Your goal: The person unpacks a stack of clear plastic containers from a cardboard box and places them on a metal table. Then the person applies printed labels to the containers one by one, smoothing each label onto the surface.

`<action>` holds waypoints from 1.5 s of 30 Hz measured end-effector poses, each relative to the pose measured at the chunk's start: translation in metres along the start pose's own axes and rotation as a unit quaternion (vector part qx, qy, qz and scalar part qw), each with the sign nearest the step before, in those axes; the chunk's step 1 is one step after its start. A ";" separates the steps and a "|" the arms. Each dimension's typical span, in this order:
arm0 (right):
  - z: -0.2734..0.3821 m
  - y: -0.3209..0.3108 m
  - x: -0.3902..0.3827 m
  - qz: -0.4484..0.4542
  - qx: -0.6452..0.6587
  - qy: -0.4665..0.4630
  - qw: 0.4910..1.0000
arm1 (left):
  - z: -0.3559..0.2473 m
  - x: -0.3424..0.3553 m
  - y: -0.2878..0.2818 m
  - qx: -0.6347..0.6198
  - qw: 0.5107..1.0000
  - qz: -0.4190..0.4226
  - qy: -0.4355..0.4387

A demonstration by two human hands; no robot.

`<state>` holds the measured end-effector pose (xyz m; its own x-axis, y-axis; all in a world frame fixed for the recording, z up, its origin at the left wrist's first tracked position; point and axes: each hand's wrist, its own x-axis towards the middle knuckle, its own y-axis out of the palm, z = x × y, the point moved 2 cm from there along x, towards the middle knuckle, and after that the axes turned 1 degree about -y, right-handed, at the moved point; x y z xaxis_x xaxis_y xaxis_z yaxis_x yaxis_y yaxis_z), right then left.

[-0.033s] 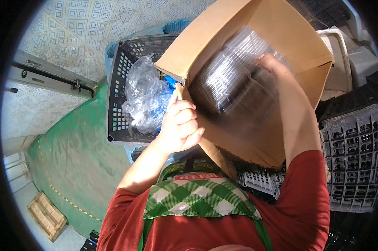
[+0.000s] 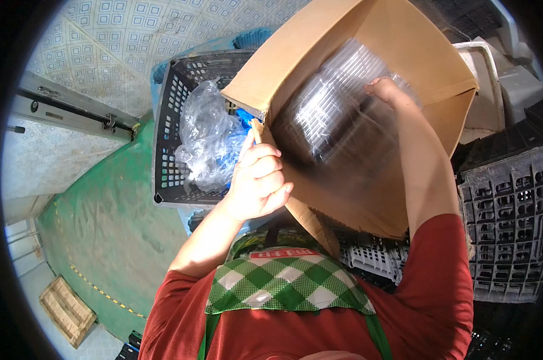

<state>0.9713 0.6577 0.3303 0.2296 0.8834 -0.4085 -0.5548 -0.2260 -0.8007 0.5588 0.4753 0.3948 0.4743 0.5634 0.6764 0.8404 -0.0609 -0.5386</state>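
A large open cardboard box (image 2: 442, 54) is tilted in front of me. Inside it lie stacked clear plastic containers (image 2: 322, 108) wrapped in thin clear film. My right hand (image 2: 384, 90) reaches into the box, its fingers closed at the upper right of the stack and seemingly pinching the film, though their tips are partly hidden. My left hand (image 2: 260, 180) is wrapped round the torn near-left edge of the box, thumb along the side. Just left of that hand, a black plastic crate (image 2: 166, 144) holds crumpled clear and blue plastic bags (image 2: 205, 138).
Dark slatted crates (image 2: 508, 222) stand on the right, with white foam boxes (image 2: 487, 96) behind them. A light grey crate (image 2: 373, 261) sits beneath the cardboard box. At left are green floor (image 2: 115, 222), a sliding-door rail (image 2: 73, 108) and a wooden pallet (image 2: 67, 311).
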 end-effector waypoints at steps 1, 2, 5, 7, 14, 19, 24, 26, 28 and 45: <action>-0.016 0.002 0.012 -0.024 -0.025 -0.005 0.999 | -0.002 0.002 0.001 0.002 1.000 0.002 0.001; -0.028 0.005 0.021 -0.047 -0.050 -0.011 0.998 | -0.001 0.001 0.002 0.003 1.000 0.003 -0.001; -0.066 0.030 0.038 -0.128 0.139 0.015 0.982 | -0.002 0.001 0.004 0.002 1.000 0.006 0.003; -0.050 0.042 0.030 -0.171 0.145 0.031 0.974 | -0.004 -0.003 -0.002 0.010 1.000 0.010 0.001; -0.035 0.031 0.013 -0.073 -0.044 0.029 0.996 | -0.007 -0.009 0.000 0.018 1.000 -0.003 -0.010; -0.094 0.013 0.058 -0.059 0.040 -0.048 0.996 | -0.006 -0.005 0.006 -0.010 1.000 -0.009 0.009; -0.026 -0.020 0.014 -0.119 0.206 0.006 0.971 | -0.005 -0.016 0.003 0.014 1.000 -0.014 0.013; 0.000 -0.036 -0.011 -0.142 0.220 0.031 0.965 | -0.006 -0.025 0.003 0.025 1.000 -0.015 0.010; 0.008 -0.052 -0.026 -0.159 0.255 0.043 0.953 | -0.006 -0.030 0.002 0.022 1.000 -0.014 0.006; 0.109 -0.103 -0.235 -0.186 0.388 -0.192 0.882 | -0.013 -0.042 0.018 0.093 0.995 -0.021 0.013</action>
<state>0.8874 0.5178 0.5569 0.3066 0.9446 0.1171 -0.9124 0.3267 -0.2465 0.5575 0.4400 0.3633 0.4481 0.5409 0.7118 0.7979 0.1173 -0.5913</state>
